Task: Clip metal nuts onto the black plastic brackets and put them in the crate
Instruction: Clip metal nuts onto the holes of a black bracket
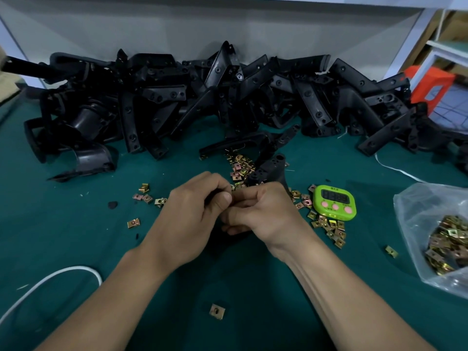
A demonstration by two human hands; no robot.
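A black plastic bracket [269, 171] stands tilted at the middle of the green mat, its upper end sticking up beyond my fingers. My right hand [263, 214] grips its lower part. My left hand [195, 211] is closed against the same bracket from the left, thumb pressed at the spot where both hands meet; a metal nut there is hidden by the fingers. Loose brass-coloured metal nuts [240, 165] lie scattered behind the hands, to the left [143, 196] and to the right [329, 229]. One nut [217, 311] lies alone between my forearms.
A long heap of black brackets [228, 97] fills the back of the table against a grey wall. A green timer [334, 202] sits right of my hands. A clear bag of nuts [445, 239] lies at the right edge. A white cable [50, 277] curves at lower left. An orange stool [430, 84] stands at far right.
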